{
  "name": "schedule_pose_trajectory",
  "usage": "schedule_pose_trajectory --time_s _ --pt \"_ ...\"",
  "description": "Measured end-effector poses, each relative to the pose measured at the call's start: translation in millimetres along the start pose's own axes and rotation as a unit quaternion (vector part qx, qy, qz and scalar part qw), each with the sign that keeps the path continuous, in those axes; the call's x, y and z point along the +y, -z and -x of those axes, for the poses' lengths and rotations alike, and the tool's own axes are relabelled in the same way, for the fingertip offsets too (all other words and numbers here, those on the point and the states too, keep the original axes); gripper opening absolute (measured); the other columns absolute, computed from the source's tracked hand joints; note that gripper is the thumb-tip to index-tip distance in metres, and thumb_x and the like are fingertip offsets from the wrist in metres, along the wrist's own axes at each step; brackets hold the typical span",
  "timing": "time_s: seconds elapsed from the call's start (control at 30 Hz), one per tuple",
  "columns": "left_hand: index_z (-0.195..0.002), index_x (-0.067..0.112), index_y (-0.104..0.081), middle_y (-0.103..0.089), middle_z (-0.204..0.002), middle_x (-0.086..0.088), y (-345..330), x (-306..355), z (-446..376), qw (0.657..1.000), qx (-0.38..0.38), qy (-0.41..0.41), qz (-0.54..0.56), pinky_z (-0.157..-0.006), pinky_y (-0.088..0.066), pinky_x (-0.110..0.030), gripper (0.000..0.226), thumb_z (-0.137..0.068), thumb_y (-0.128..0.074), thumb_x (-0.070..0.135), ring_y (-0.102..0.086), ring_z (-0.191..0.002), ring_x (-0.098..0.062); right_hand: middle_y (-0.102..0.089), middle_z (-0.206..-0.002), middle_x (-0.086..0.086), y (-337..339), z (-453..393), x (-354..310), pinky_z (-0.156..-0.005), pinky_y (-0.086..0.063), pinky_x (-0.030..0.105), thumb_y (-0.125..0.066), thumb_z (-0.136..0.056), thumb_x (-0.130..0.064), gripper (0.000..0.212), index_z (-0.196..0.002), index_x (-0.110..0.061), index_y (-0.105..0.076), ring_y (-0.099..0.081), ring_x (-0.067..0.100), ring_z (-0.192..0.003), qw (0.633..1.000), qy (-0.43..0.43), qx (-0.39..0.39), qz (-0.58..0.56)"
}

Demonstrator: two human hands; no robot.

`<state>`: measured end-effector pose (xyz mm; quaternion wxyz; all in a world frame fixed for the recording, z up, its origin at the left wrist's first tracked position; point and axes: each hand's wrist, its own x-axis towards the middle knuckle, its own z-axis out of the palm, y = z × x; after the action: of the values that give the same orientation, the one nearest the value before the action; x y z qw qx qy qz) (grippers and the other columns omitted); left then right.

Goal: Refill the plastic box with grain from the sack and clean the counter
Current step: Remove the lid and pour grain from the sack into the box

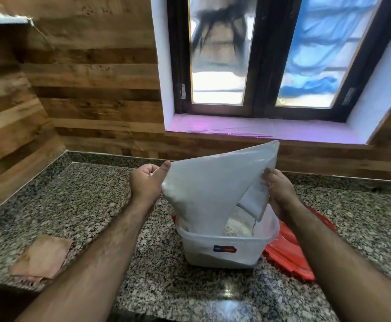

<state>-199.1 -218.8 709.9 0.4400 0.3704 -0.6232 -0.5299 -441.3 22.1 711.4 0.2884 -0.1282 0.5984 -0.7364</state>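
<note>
Sack [210,187] clamped by left hand [146,184] and right hand [280,189] hides most of plastic box's [222,252] grain [237,226]

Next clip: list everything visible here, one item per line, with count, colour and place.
sack: one, white, tipped mouth-down into the box
box: one, clear plastic, counter centre, some grain inside
lid: one, red, right of the box
cloth: one, beige, folded, counter left
counter: one, speckled granite
window: one, dark frame, back wall
left hand: gripping the sack's left edge
right hand: gripping the sack's right edge
</note>
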Motion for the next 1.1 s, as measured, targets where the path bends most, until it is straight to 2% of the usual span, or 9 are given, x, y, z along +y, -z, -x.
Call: schedule_pose_trajectory --time_s 0.13,0.27,0.37,0.57,0.7,0.8,0.9,1.03,1.1 --pt "-0.065 0.013 -0.062 -0.061 -0.058 -0.002 -9 29 -6 0.996 0.023 -0.073 -0.049 -0.051 -0.043 -0.031 0.052 -0.087 -0.084 0.054 -0.051 -0.053 -0.014 -0.070 -0.124 0.011 6 2 -7 -0.074 -0.059 0.039 -0.056 -0.111 -0.034 0.015 -0.125 -0.031 -0.057 -0.070 0.019 -0.096 0.991 0.093 0.049 0.086" --pt "-0.064 0.003 -0.058 -0.053 -0.054 -0.005 -14 60 -15 0.981 0.025 -0.149 -0.122 -0.049 -0.035 -0.028 0.068 -0.090 -0.077 0.062 -0.044 -0.050 -0.015 -0.062 -0.132 0.010 1 6 -19 -0.097 -0.060 0.058 -0.049 -0.107 -0.046 0.031 -0.134 -0.030 -0.054 -0.064 0.020 -0.109 0.949 0.226 0.144 0.168" --pt "-0.054 0.011 -0.050 -0.043 -0.048 0.001 -19 73 -20 0.961 0.018 -0.204 -0.185 -0.052 -0.027 -0.029 0.070 -0.092 -0.073 0.065 -0.033 -0.048 -0.015 -0.049 -0.152 0.014 -9 16 -30 -0.108 -0.050 0.050 -0.045 -0.108 -0.052 0.055 -0.152 -0.018 -0.045 -0.053 0.030 -0.134 0.868 0.348 0.169 0.311" --pt "-0.046 0.017 -0.038 -0.034 -0.043 0.003 -19 84 -30 0.925 -0.018 -0.289 -0.248 -0.053 -0.022 -0.029 0.078 -0.095 -0.062 0.074 -0.027 -0.043 -0.014 -0.057 -0.156 0.008 -44 20 -72 -0.121 -0.035 0.058 -0.033 -0.097 -0.079 0.085 -0.153 -0.019 -0.056 -0.050 0.029 -0.145 0.704 0.415 -0.012 0.577" --pt "-0.044 0.019 -0.037 -0.032 -0.042 0.003 -13 86 -40 0.913 -0.030 -0.323 -0.248 -0.052 -0.018 -0.028 0.077 -0.103 -0.053 0.065 -0.027 -0.040 -0.016 -0.055 -0.156 -0.001 -59 5 -98 -0.118 -0.040 0.058 -0.021 -0.066 -0.110 0.122 -0.150 -0.028 -0.055 -0.051 0.025 -0.142 0.685 0.302 -0.103 0.655" --pt "-0.044 0.019 -0.035 -0.030 -0.041 0.004 -10 84 -41 0.904 -0.002 -0.339 -0.262 -0.051 -0.015 -0.028 0.076 -0.104 -0.047 0.064 -0.027 -0.039 -0.016 -0.069 -0.122 -0.008 -64 -5 -103 -0.096 -0.052 0.046 -0.046 -0.055 -0.111 0.102 -0.120 -0.035 -0.064 -0.063 0.019 -0.112 0.670 0.261 -0.162 0.676" --pt "-0.047 0.021 -0.033 -0.028 -0.043 0.008 -8 81 -36 0.867 0.009 -0.394 -0.305 -0.051 -0.013 -0.026 0.077 -0.107 -0.035 0.068 -0.027 -0.039 -0.012 -0.069 -0.098 -0.012 -76 -5 -97 -0.072 -0.049 0.031 -0.072 -0.069 -0.089 0.065 -0.102 -0.035 -0.058 -0.066 0.011 -0.090 0.693 0.228 -0.203 0.653" --pt "-0.050 0.020 -0.036 -0.037 -0.047 0.001 -8 78 -36 0.830 0.021 -0.437 -0.347 -0.054 -0.015 -0.032 0.079 -0.107 -0.020 0.073 -0.037 -0.045 -0.024 -0.060 -0.077 -0.013 -89 1 -83 -0.066 -0.044 0.032 -0.065 -0.092 -0.070 0.039 -0.088 -0.033 -0.055 -0.058 0.005 -0.072 0.642 0.297 -0.214 0.674" --pt "-0.053 0.019 -0.040 -0.041 -0.051 0.000 -8 75 -34 0.845 0.022 -0.425 -0.324 -0.053 -0.023 -0.033 0.083 -0.104 -0.014 0.079 -0.042 -0.049 -0.025 -0.055 -0.066 -0.011 -89 3 -81 -0.062 -0.041 0.033 -0.057 -0.100 -0.064 0.042 -0.075 -0.032 -0.049 -0.052 0.006 -0.062 0.628 0.338 -0.198 0.672"
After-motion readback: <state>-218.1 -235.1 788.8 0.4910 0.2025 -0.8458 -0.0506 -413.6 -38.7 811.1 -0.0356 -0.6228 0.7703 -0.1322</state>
